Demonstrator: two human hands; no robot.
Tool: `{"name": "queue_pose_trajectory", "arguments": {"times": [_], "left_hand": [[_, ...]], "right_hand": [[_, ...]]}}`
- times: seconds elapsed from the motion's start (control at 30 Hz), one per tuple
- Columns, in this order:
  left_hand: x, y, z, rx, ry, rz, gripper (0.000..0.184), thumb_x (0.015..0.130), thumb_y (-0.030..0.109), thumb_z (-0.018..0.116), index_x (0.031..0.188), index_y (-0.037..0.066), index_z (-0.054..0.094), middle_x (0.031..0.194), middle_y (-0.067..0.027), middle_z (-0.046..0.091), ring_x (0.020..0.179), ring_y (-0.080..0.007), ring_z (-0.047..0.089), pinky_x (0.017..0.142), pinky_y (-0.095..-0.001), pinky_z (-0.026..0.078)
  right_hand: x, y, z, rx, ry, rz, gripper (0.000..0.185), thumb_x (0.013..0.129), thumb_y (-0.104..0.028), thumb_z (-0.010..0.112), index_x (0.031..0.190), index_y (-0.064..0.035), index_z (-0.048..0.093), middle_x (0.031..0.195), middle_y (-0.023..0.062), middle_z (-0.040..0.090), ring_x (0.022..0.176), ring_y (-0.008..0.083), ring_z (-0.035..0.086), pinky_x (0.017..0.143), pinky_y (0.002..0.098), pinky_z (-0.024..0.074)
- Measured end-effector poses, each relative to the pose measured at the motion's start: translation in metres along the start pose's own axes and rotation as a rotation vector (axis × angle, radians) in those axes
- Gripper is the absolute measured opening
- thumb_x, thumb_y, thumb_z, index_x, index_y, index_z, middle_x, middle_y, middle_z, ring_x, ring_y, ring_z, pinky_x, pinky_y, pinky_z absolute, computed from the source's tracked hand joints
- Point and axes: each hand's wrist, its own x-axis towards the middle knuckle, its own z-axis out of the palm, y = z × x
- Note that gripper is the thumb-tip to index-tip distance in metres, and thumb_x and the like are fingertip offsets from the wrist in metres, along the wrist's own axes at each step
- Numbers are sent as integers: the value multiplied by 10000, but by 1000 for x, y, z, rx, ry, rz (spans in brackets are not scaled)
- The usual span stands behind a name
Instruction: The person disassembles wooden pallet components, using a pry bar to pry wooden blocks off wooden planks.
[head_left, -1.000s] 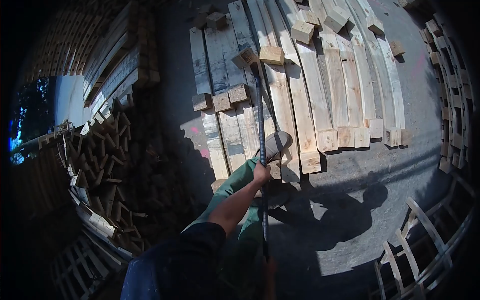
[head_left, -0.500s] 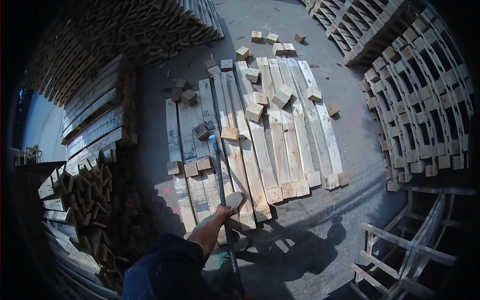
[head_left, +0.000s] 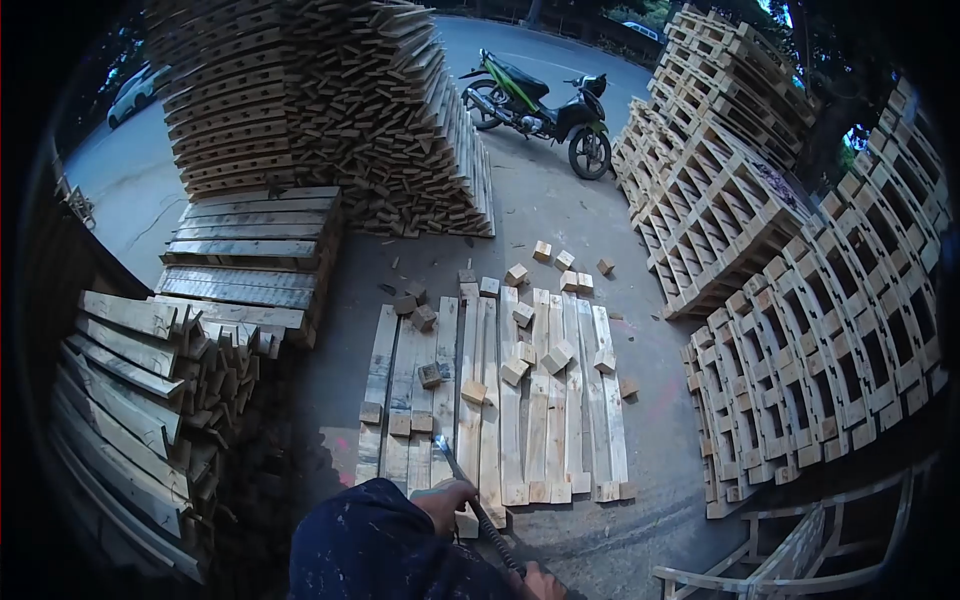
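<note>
My left hand (head_left: 447, 503) is closed around a dark ribbed bar (head_left: 490, 530), partway along it. Lower down, near the bottom edge, my right hand (head_left: 541, 582) grips the same bar towards its other end. The bar's pale, bluish tip (head_left: 441, 443) points up and to the left, over the left planks. Beneath and beyond it lie long wooden planks (head_left: 511, 425) side by side on the ground. Several wooden blocks lie on and around them, among them one near the middle (head_left: 473, 391) and a darker one (head_left: 429, 375).
Stacked pallets (head_left: 810, 370) stand on the right, with a wooden frame (head_left: 800, 550) at the lower right. On the left are a pallet stack (head_left: 250, 245) and a pile of loose boards (head_left: 150, 370). A motorcycle (head_left: 540, 108) stands at the back.
The view has tilted up, bringing the motorcycle and road into sight. The bar has swung from nearly upright to a slant, its tip lower against the planks. Both hands still hold it.
</note>
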Motion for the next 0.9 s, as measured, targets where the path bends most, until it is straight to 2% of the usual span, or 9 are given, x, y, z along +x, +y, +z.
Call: {"name": "queue_pose_trajectory", "arguments": {"times": [0.1, 0.13, 0.2, 0.27, 0.33, 0.43, 0.5, 0.67, 0.9], "left_hand": [[-31, 1, -61, -313, 60, 239, 358, 812, 302, 621, 840, -53, 584, 684, -125, 591, 543, -231, 587, 494, -371, 514], [-61, 4, -85, -402, 134, 303, 365, 805, 295, 622, 838, -67, 591, 704, -138, 606, 575, -234, 612, 461, -368, 508], [-77, -11, -136, -365, 214, 347, 332, 781, 276, 636, 880, -40, 615, 737, -140, 620, 589, -233, 617, 465, -351, 522], [-93, -43, -172, -348, 499, 399, 311, 783, 274, 621, 824, -35, 633, 739, -141, 632, 584, -226, 621, 480, -345, 529], [-122, -84, -204, -353, 517, 284, 342, 797, 293, 619, 887, -37, 618, 773, -140, 640, 592, -224, 622, 484, -338, 528], [-152, -160, -209, -578, 715, 145, 233, 802, 202, 637, 800, -32, 627, 711, -143, 627, 550, -234, 610, 472, -386, 518], [-177, -214, -198, -600, 568, -106, 245, 820, 224, 637, 961, 27, 598, 856, -60, 627, 748, -190, 614, 638, -348, 535], [-211, -338, -127, -663, 326, -379, 217, 839, 222, 609, 948, 38, 569, 809, -58, 594, 679, -186, 575, 604, -350, 512], [-229, -343, -105, -757, 260, -337, 182, 867, 218, 570, 931, 54, 529, 742, -54, 549, 583, -181, 521, 555, -352, 481]], "right_hand": [[-10, 11, 21, 6, 286, -186, 479, 874, -459, 488, 1270, -190, 490, 1126, 174, 597, 694, 428, 629, 597, 474, 514], [-15, 11, 24, 4, 291, -201, 479, 874, -459, 488, 1270, -190, 490, 1126, 174, 597, 694, 428, 629, 597, 474, 514], [-25, 0, 20, -84, 437, -269, 429, 789, -399, 624, 930, 4, 572, 758, 250, 622, 772, 411, 620, 666, 485, 486], [-32, -3, 24, -108, 450, -362, 416, 791, -389, 626, 911, 7, 579, 746, 243, 625, 756, 403, 627, 665, 479, 493], [-33, -3, 30, -168, 497, -510, 377, 792, -356, 634, 846, 15, 592, 710, 223, 631, 712, 387, 637, 653, 464, 504], [-33, -9, 36, -217, 496, -604, 340, 780, -320, 642, 823, 14, 597, 695, 209, 631, 690, 372, 641, 632, 449, 511], [-30, -13, 39, -294, 539, -729, 295, 772, -279, 633, 817, 11, 603, 687, 199, 631, 682, 346, 647, 619, 431, 519], [-21, -33, 40, -402, 583, -865, 218, 780, -218, 576, 792, -4, 617, 663, 169, 636, 635, 312, 650, 580, 409, 525], [-16, -64, 31, -435, 635, -887, 206, 750, -222, 615, 707, -22, 640, 655, 151, 642, 617, 286, 656, 563, 391, 523]]}}
